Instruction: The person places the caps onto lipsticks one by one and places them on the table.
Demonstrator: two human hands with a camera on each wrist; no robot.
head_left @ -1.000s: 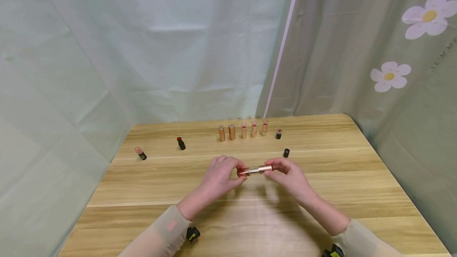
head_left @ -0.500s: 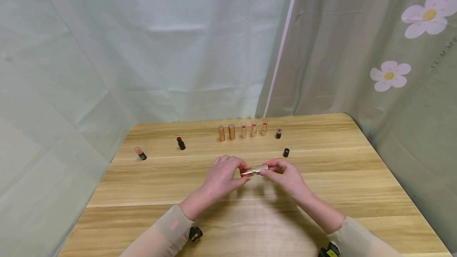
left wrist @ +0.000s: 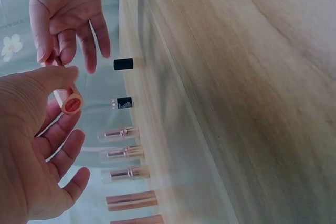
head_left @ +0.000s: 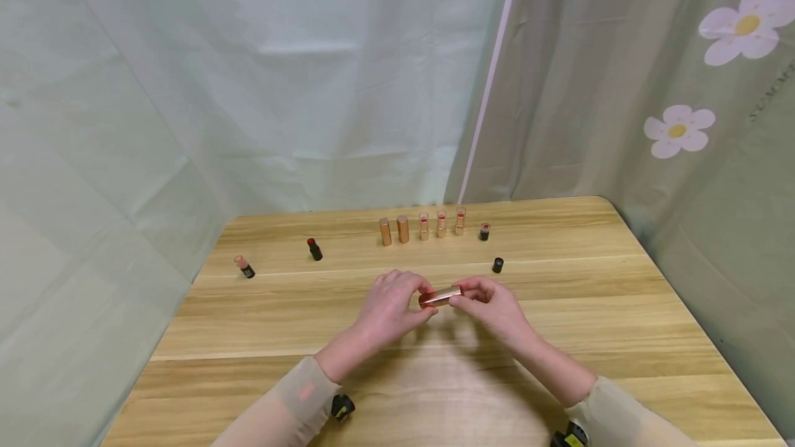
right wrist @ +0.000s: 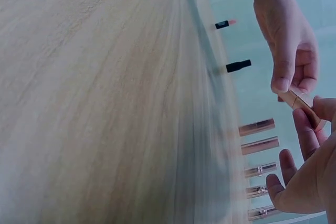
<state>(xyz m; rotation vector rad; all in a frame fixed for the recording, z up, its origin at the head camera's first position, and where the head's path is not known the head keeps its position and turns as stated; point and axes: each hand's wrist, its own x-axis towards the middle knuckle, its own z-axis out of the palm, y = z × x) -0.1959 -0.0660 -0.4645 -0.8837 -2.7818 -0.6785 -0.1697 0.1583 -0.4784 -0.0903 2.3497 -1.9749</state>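
A rose-gold lipstick tube (head_left: 442, 296) is held level above the middle of the table, its two parts closed together. My left hand (head_left: 393, 308) pinches its left end between thumb and fingers. At the other end my right hand (head_left: 495, 307) pinches it too. In the left wrist view the round reddish end of the lipstick tube (left wrist: 73, 104) faces the camera. A thin seam shows on the lipstick tube (right wrist: 297, 99) in the right wrist view.
Along the back stand two rose-gold tubes (head_left: 403, 230), several clear-capped lipsticks (head_left: 442, 224) and a small dark-based one (head_left: 484, 232). A black cap (head_left: 498, 265) is in front. Leftward are a black lipstick (head_left: 315, 250) and a pink-topped one (head_left: 245, 267). Curtains (head_left: 298, 88) hang behind the table.
The silver middle that showed between the tube's two parts is now covered. My right hand has moved left toward my left hand, pushing the parts together. The standing items have not moved.
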